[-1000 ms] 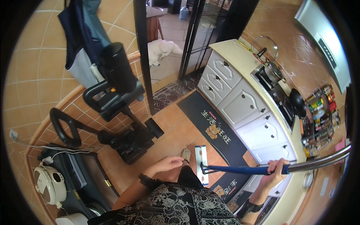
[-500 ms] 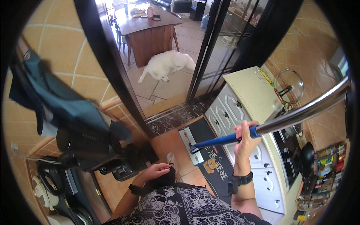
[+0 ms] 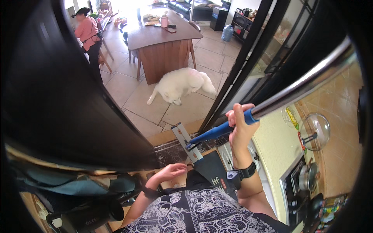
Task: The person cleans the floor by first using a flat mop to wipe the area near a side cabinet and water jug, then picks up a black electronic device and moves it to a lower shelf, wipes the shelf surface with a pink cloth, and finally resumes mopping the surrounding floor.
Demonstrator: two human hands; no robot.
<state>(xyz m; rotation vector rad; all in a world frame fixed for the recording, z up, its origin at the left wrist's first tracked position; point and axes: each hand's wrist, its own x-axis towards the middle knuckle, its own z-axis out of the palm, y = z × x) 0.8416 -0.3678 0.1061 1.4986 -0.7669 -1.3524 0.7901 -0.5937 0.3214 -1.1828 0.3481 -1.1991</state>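
My right hand (image 3: pixel 241 134) is wrapped round the blue lower grip of a flat mop (image 3: pixel 211 133), thumb lying along it. The mop's shiny metal pole (image 3: pixel 303 81) slants up to the right edge. Its flat grey head (image 3: pixel 182 136) hovers or rests near the dark marble sill (image 3: pixel 168 155) of the doorway; which of the two I cannot tell. Held low in front of my body, my left hand (image 3: pixel 169 174) is empty, its fingers loosely stretched out. A dark mat (image 3: pixel 211 169) lies below the mop head.
Beyond the doorway a white dog (image 3: pixel 180 83) lies on the tiles before a wooden table (image 3: pixel 163 58). A person in pink (image 3: pixel 87 31) stands at far left. Dark door frames flank the opening. On my right is a counter (image 3: pixel 272 143) with a glass lid (image 3: pixel 316 130) and stove.
I have moved forward toward the doorway. The mop head has gone from over the mat to the sill, with my right hand still round the grip. The person in pink has come into view.
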